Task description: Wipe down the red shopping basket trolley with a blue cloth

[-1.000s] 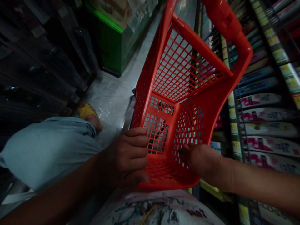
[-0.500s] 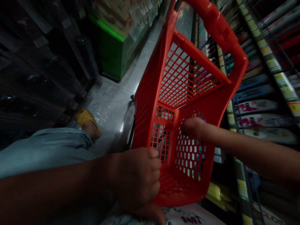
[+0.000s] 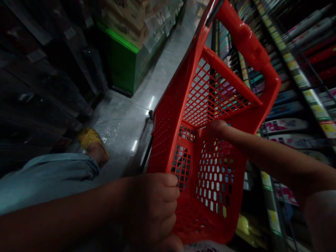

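A red plastic shopping cart (image 3: 172, 115) with mesh walls stands tilted across the middle of the view, its basket open toward me. My left hand (image 3: 157, 206) is wrapped round the cart's near left rim, knuckles up. My right hand (image 3: 216, 128) reaches in from the right, over the basket's inside, near the mesh divider. Its fingers are dark and blurred, so I cannot make out whether they hold anything. At the cart's far end is its thick red handle (image 3: 249, 40).
Shelves with packed goods and yellow price tags (image 3: 313, 99) run along the right. A green display stand (image 3: 120, 59) with packages is at the upper left, dark boxed goods at the left. A foot in a yellow shoe (image 3: 90, 138) rests on the grey floor (image 3: 118, 122).
My right hand has moved up, toward the mesh divider, and more of the right sleeve shows. The cart sits slightly lower in view. My left hand stays on the rim.
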{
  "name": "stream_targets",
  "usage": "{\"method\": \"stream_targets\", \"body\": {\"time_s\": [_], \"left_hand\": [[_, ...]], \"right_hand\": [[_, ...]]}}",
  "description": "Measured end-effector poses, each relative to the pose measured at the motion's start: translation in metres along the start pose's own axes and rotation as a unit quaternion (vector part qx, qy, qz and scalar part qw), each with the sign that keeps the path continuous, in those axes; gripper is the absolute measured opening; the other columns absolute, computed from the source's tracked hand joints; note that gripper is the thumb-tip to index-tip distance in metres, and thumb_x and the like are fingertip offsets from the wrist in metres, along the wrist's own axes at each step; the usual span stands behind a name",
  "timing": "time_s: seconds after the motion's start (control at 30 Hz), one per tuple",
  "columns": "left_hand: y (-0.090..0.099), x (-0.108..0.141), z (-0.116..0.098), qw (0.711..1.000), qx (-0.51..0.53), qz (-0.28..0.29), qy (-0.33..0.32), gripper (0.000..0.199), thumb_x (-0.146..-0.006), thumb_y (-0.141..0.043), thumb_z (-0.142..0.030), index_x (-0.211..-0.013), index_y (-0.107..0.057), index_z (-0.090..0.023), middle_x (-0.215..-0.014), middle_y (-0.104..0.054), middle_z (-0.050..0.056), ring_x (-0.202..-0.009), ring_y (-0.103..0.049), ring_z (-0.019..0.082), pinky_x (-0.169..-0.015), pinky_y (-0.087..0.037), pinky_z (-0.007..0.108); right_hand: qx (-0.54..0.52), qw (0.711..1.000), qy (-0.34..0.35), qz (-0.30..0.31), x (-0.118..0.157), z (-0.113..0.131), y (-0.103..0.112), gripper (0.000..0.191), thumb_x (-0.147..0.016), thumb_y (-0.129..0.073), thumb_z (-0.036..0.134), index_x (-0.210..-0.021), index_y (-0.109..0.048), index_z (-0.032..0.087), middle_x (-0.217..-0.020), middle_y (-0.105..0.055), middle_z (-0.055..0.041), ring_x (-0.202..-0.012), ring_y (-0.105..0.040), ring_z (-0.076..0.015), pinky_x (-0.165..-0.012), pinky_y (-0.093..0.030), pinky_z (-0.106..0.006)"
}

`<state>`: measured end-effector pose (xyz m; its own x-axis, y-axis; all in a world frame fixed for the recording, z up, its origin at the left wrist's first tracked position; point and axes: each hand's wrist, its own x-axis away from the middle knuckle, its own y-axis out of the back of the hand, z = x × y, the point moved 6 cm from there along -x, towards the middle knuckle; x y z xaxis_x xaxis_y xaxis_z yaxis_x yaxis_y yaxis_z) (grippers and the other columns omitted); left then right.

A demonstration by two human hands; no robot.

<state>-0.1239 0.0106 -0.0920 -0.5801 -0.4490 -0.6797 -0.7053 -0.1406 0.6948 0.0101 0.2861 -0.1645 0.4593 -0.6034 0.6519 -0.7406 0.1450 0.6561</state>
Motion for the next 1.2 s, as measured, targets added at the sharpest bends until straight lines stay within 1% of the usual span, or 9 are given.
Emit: {"method": "stream_targets", "body": {"time_s": [0.17, 0.4, 0.53, 0.6, 0.73, 0.8, 0.97, 1.07, 1.2], "left_hand": [[0.005, 0.002, 0.002, 1.0, -0.004, -0.008, -0.016, 0.043, -0.093, -0.053, -0.036, -0.051, -0.052, -0.024, -0.048, -0.045, -0.001, -0.05, -0.039, 0.017, -0.058, -0.041, 0.038], [0.001, 0.009, 0.001, 1.0, -0.007, 0.011, -0.002, 0.043, -0.093, -0.05, -0.036, -0.052, -0.051, -0.025, -0.048, -0.048, 0.0, -0.052, -0.04, 0.017, -0.066, -0.044, 0.038], [0.002, 0.008, 0.002, 1.0, -0.015, -0.013, -0.007, 0.044, -0.093, -0.048, -0.034, -0.051, -0.05, -0.024, -0.048, -0.049, 0.0, -0.054, -0.043, 0.018, -0.071, -0.046, 0.038], [0.002, 0.007, 0.002, 1.0, -0.015, -0.005, -0.002, 0.044, -0.094, -0.048, -0.036, -0.052, -0.051, -0.024, -0.047, -0.048, 0.0, -0.054, -0.043, 0.018, -0.073, -0.047, 0.038], [0.0, 0.006, 0.002, 0.999, -0.006, 0.041, 0.023, 0.043, -0.095, -0.049, -0.039, -0.056, -0.056, -0.024, -0.052, -0.054, 0.001, -0.058, -0.046, 0.018, -0.077, -0.047, 0.037], [0.0, 0.006, 0.002, 0.998, -0.007, 0.049, 0.042, 0.039, -0.094, -0.052, -0.038, -0.058, -0.058, -0.024, -0.055, -0.057, 0.002, -0.061, -0.048, 0.018, -0.079, -0.047, 0.037], [0.001, 0.002, 0.0, 0.995, -0.025, 0.069, 0.062, 0.033, -0.092, -0.057, -0.035, -0.06, -0.059, -0.024, -0.057, -0.06, 0.001, -0.062, -0.05, 0.017, -0.079, -0.047, 0.036], [0.005, -0.005, -0.004, 0.996, -0.025, 0.07, 0.05, 0.033, -0.09, -0.057, -0.029, -0.058, -0.057, -0.022, -0.055, -0.057, 0.0, -0.057, -0.047, 0.016, -0.074, -0.045, 0.036], [-0.002, -0.018, -0.002, 0.989, -0.067, 0.118, 0.066, 0.034, -0.088, -0.058, -0.027, -0.055, -0.054, -0.021, -0.05, -0.056, 0.0, -0.05, -0.046, 0.014, -0.066, -0.04, 0.035]], "right_hand": [[-0.02, 0.989, 0.054, 0.138, 0.027, 0.03, -0.005, 0.018, -0.083, -0.066, 0.004, -0.084, -0.074, 0.019, -0.099, -0.079, -0.009, -0.105, -0.073, -0.0233, -0.094, -0.057, -0.039], [0.117, 0.985, -0.123, 0.041, 0.066, -0.032, 0.048, 0.034, -0.094, -0.042, 0.002, -0.11, -0.072, 0.002, -0.114, -0.07, -0.0321, -0.108, -0.072, -0.0383, -0.083, -0.058, -0.045], [0.075, 0.984, 0.072, 0.147, 0.105, 0.032, 0.016, 0.034, -0.086, -0.056, 0.004, -0.112, -0.074, 0.016, -0.115, -0.072, -0.0188, -0.101, -0.074, -0.0326, -0.08, -0.059, -0.039], [0.058, 0.979, 0.098, 0.167, 0.118, 0.042, 0.009, 0.038, -0.083, -0.062, 0.005, -0.115, -0.073, 0.021, -0.119, -0.071, -0.0143, -0.102, -0.072, -0.0302, -0.08, -0.059, -0.036], [0.119, 0.983, -0.139, 0.004, 0.125, -0.014, 0.037, 0.036, -0.097, -0.041, 0.012, -0.121, -0.068, 0.015, -0.114, -0.067, -0.0192, -0.1, -0.07, -0.0302, -0.072, -0.054, -0.033], [0.131, 0.975, -0.179, -0.023, 0.134, -0.019, 0.039, 0.038, -0.098, -0.037, 0.013, -0.121, -0.067, 0.013, -0.111, -0.066, -0.0213, -0.097, -0.07, -0.0312, -0.069, -0.053, -0.034], [0.048, 0.996, 0.051, 0.052, 0.157, 0.05, 0.003, 0.035, -0.085, -0.054, 0.004, -0.106, -0.075, 0.021, -0.106, -0.07, -0.0138, -0.095, -0.068, -0.0258, -0.073, -0.05, -0.031], [0.069, 0.99, -0.102, -0.064, 0.152, -0.004, 0.025, 0.034, -0.095, -0.045, 0.013, -0.116, -0.071, 0.018, -0.105, -0.067, -0.0158, -0.095, -0.065, -0.0269, -0.068, -0.045, -0.029], [0.027, 0.926, -0.285, -0.245, 0.151, -0.102, 0.061, 0.044, -0.103, -0.037, 0.029, -0.141, -0.056, 0.018, -0.12, -0.061, -0.0209, -0.102, -0.063, -0.0306, -0.069, -0.042, -0.03]]}}
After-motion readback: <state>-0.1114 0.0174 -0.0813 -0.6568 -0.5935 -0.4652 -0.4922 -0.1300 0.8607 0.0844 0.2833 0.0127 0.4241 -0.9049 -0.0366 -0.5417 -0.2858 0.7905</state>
